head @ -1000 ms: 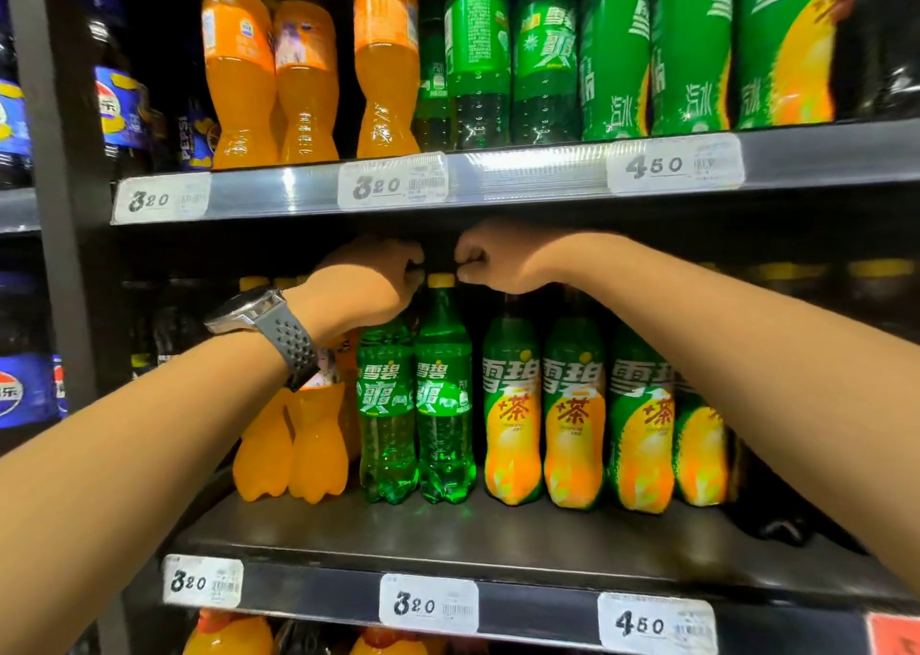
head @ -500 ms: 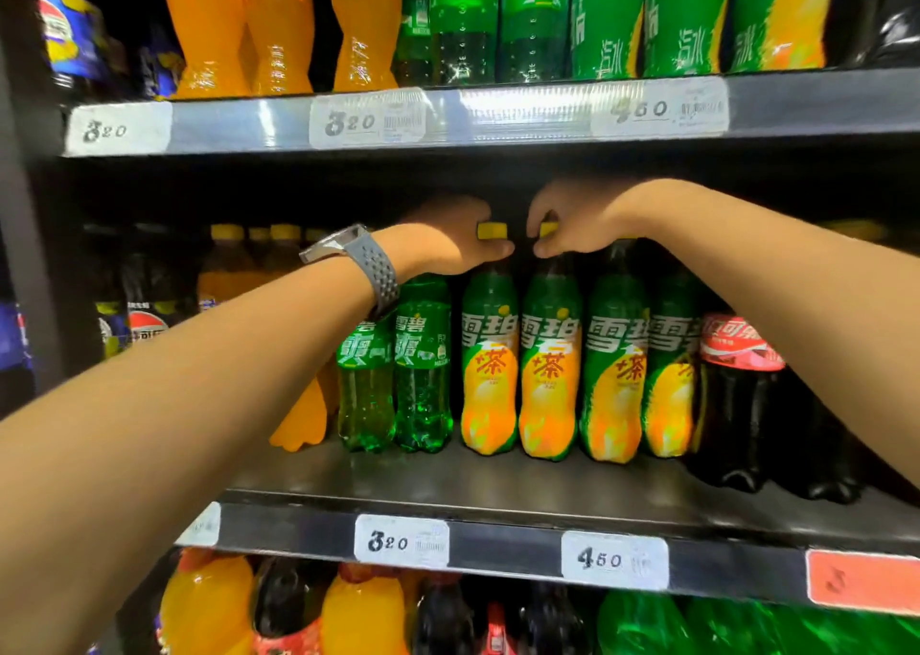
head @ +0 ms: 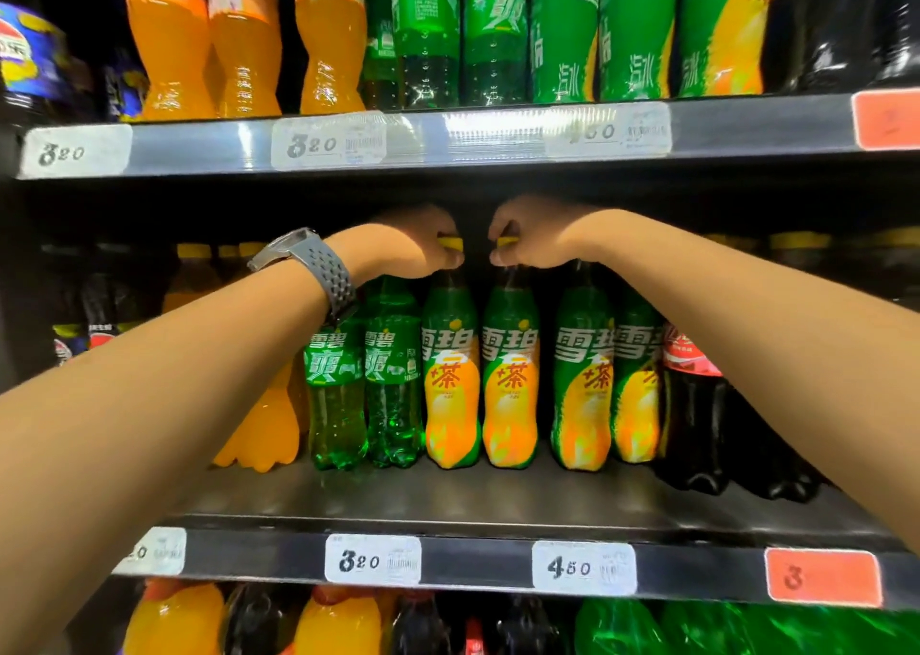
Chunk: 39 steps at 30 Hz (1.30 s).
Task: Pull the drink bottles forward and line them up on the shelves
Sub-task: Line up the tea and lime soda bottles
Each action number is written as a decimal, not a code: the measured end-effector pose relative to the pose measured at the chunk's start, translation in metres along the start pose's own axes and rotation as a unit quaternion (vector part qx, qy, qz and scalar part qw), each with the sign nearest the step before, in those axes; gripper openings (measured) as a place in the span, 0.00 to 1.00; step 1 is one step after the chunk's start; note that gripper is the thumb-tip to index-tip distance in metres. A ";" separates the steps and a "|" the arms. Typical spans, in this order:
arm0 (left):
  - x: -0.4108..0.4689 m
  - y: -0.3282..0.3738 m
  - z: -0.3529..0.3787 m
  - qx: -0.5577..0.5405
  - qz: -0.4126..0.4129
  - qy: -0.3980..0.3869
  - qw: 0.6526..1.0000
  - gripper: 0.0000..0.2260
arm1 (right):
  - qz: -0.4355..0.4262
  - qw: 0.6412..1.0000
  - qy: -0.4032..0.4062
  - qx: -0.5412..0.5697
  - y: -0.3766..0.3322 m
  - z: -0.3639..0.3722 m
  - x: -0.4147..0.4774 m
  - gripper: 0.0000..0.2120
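On the middle shelf [head: 498, 505] stand green-and-yellow tea-soda bottles with yellow caps. My left hand [head: 413, 246] grips the cap of the left tea-soda bottle [head: 450, 380]. My right hand [head: 527, 238] grips the cap of the second tea-soda bottle [head: 510, 380] right beside it. Both bottles stand upright, set back from the shelf's front edge. Two more of the same bottles [head: 582, 385] stand to the right, partly behind my right forearm. Two clear green soda bottles [head: 366, 390] stand to the left, under my left wrist.
An orange soda bottle [head: 264, 430] sits behind my left forearm; dark cola bottles [head: 692, 405] stand at the right. The upper shelf edge [head: 448, 141] hangs just above my hands. A bare strip of shelf lies before the bottles. More bottles fill the shelves above and below.
Both hands moved right from the clear green bottles' caps onto the two tea-soda caps and closed on them. The view has come closer to the shelf.
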<state>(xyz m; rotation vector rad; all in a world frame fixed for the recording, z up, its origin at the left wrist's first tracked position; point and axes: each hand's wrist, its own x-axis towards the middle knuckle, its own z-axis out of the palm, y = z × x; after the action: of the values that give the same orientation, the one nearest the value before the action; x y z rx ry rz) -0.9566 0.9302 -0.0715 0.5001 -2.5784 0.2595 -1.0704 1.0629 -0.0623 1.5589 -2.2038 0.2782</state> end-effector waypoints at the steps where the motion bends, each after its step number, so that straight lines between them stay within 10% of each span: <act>1: 0.000 0.000 -0.001 0.010 0.005 -0.004 1.000 0.14 | 0.003 1.000 -0.006 -0.005 0.001 -0.004 -0.001 0.18; 11: 0.015 0.051 0.009 -0.069 0.056 0.037 0.995 0.20 | 0.059 0.979 -0.145 -0.131 0.028 -0.029 -0.042 0.20; 21: 0.021 0.063 0.012 -0.006 0.076 0.004 0.997 0.12 | 0.063 0.996 -0.044 0.055 0.031 -0.011 -0.037 0.10; 39: 0.035 0.095 0.015 -0.060 0.090 0.048 0.993 0.18 | 0.139 0.979 -0.083 -0.126 0.081 -0.023 -0.054 0.14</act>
<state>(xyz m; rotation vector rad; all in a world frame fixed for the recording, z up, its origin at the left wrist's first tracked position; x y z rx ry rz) -1.0285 1.0021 -0.0755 0.2056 -2.5287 0.1848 -1.1261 1.1459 -0.0595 1.1767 -2.4757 -0.0520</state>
